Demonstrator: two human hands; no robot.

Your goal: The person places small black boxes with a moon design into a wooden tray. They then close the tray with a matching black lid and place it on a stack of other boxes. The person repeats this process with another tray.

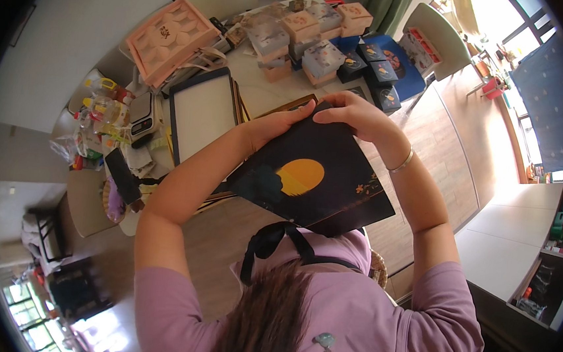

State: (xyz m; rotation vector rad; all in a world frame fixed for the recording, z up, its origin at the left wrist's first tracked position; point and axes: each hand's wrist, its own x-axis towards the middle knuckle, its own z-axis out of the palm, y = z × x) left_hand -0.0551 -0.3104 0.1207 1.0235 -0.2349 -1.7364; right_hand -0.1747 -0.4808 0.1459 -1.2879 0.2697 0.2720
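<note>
A dark, flat cardboard piece (333,180), printed with a yellow moon and small flowers, is tilted in front of my chest. Both hands grip its far corner: my left hand (293,117) from the left, its thumb near the edge, and my right hand (351,113) from the right, fingers bent over the top. A black ribbon hangs by its lower edge. Just beyond my hands, small dark printed boxes (381,72) stand grouped on the table. To the left lies a shallow tray-like box (202,115) with a dark blue rim and pale inside, beside thin gold-edged pieces.
Stacked pink and grey gift boxes (323,57) fill the table's far side. At the left are a pink compartment box (173,38), a digital scale (142,118), oil bottles (108,108) and a phone-like black slab (123,176). A chair (438,37) stands at the far right, a white cabinet (505,233) nearer.
</note>
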